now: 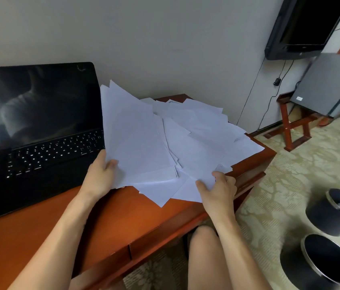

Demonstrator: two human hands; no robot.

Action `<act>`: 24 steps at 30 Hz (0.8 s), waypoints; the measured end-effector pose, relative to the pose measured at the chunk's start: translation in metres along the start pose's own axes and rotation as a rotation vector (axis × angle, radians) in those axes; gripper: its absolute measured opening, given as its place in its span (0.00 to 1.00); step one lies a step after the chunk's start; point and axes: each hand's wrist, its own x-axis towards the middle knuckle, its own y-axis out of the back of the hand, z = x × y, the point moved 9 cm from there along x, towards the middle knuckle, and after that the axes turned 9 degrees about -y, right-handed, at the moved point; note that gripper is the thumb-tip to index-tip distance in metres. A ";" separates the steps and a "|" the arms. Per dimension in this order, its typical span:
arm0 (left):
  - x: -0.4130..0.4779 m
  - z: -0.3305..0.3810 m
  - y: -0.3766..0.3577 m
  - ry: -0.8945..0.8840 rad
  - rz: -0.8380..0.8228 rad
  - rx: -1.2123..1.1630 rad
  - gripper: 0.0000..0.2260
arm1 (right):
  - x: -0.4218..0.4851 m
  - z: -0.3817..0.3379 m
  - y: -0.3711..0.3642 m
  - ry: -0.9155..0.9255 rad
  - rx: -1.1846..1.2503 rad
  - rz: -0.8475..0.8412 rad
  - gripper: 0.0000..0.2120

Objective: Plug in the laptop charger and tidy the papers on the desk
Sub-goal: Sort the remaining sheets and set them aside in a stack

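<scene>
L hand (100, 174), R hand (217, 191) on papers' (144, 143) near corners

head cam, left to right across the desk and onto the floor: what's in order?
laptop → left hand gripping raised sheets → papers fanned over the desk → right hand pinching a sheet at the near edge → black bins on the floor.

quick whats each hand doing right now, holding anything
Left hand: grips a lifted sheaf of papers, thumb on top.
Right hand: pinches the near edge of the loose sheets spread on the desk.
</scene>
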 end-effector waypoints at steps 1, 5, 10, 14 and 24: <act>0.000 -0.002 -0.001 0.003 -0.011 0.000 0.13 | 0.002 0.001 0.004 0.004 0.040 0.000 0.25; 0.000 -0.007 -0.011 0.026 -0.099 -0.050 0.14 | 0.001 0.016 0.023 -0.003 0.347 0.110 0.15; -0.005 -0.009 -0.029 0.092 -0.221 -0.154 0.15 | -0.002 0.047 0.014 -0.211 0.741 0.094 0.16; -0.009 -0.008 -0.038 0.141 -0.259 -0.259 0.15 | -0.015 0.043 0.008 -0.197 0.732 0.030 0.22; -0.013 -0.006 -0.054 0.226 -0.176 -0.464 0.14 | -0.026 0.038 -0.005 -0.199 0.649 -0.230 0.21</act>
